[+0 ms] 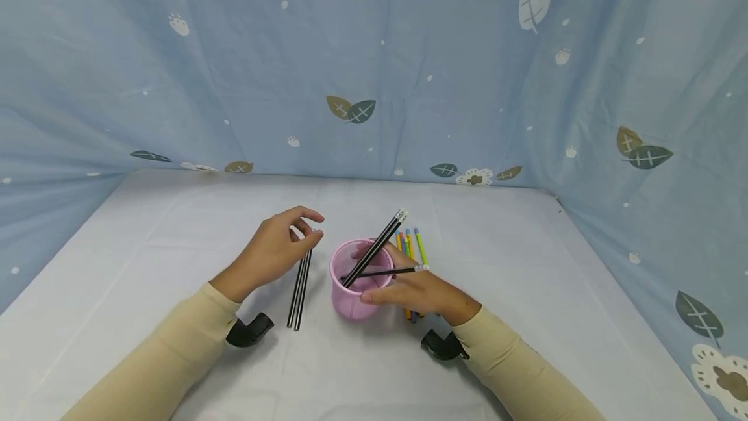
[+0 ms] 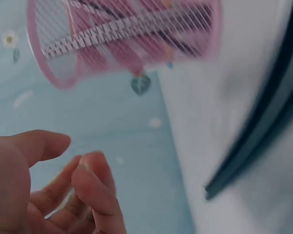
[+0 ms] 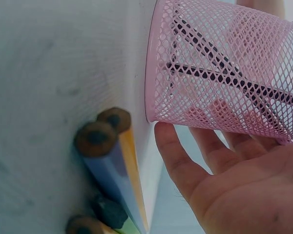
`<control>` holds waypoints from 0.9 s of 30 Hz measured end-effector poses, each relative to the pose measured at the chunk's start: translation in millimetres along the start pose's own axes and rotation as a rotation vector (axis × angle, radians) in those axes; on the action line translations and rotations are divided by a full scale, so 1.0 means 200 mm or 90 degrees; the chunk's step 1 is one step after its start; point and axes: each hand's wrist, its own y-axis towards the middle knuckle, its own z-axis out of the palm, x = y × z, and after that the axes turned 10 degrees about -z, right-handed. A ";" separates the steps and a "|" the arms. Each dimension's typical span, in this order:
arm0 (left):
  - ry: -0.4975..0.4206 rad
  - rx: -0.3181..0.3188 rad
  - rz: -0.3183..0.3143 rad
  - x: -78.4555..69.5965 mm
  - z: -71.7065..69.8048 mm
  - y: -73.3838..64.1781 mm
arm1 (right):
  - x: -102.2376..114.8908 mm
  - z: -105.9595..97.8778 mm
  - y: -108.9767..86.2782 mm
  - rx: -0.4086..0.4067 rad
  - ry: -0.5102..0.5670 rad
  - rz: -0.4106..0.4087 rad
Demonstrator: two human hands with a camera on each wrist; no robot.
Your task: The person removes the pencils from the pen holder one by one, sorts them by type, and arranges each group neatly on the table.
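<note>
A pink mesh pencil cup (image 1: 349, 306) stands on the table, and my right hand (image 1: 423, 290) grips its side with the thumb near the rim. Several black pencils (image 1: 376, 247) lean inside the cup, their silvery ends sticking out at the right. One of them lies much flatter across the rim. To the left of the cup, my left hand (image 1: 273, 251) hovers over the far end of a few black pencils (image 1: 300, 292) lying side by side. Its thumb and fingers are loosely bent with a gap between them, as the left wrist view shows, and they hold nothing.
Several coloured pencils (image 1: 421, 249) lie right of the cup, partly under my right hand; their blunt ends (image 3: 95, 139) show close up in the right wrist view. A white cloth (image 1: 175, 232) covers the table. Behind it hangs a blue leaf-patterned curtain (image 1: 263, 70).
</note>
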 end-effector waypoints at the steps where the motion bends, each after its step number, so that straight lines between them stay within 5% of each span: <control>1: -0.006 -0.008 0.019 -0.02 0.01 -0.01 | 0.00 0.00 0.00 -0.001 -0.001 0.001; 10: -0.036 -0.054 0.147 -0.19 0.11 -0.01 | -0.01 -0.02 0.01 0.014 0.004 -0.003; 27: -0.083 0.022 0.129 -0.23 0.25 0.03 | -0.02 0.00 0.00 0.046 -0.018 -0.002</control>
